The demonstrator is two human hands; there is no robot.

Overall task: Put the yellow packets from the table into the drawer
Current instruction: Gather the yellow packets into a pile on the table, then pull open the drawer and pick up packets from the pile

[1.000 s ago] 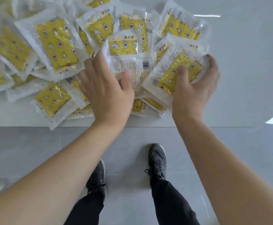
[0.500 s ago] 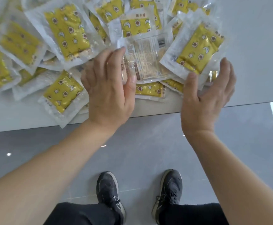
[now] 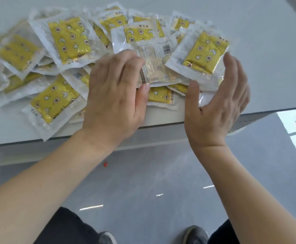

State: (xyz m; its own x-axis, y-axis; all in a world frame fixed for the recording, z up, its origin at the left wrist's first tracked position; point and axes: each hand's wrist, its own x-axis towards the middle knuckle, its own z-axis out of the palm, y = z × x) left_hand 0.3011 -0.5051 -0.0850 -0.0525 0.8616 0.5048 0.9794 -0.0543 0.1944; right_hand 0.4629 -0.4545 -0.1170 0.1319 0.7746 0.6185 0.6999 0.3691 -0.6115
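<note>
Several yellow packets [image 3: 69, 39] in clear wrap lie heaped on the white table [image 3: 267, 50], reaching its near edge. One packet [image 3: 154, 66] lies face down, showing its printed back. My left hand [image 3: 115, 95] rests on the heap, its fingertips touching that face-down packet. My right hand [image 3: 217, 103] is open and cupped at the heap's right side, thumb against the low packets, just below a yellow packet [image 3: 205, 53] at the right of the pile. Neither hand has lifted a packet. No drawer is in view.
The table's near edge [image 3: 161, 125] runs across the view, with glossy grey floor [image 3: 152, 173] below it. My dark trousers and shoes [image 3: 194, 235] show at the bottom. A small red speck [image 3: 105, 164] lies on the floor.
The view has tilted up, so the heap sits lower in frame. My right hand let go of the right-hand packet and opened beside the heap. My left hand stayed on the pile.
</note>
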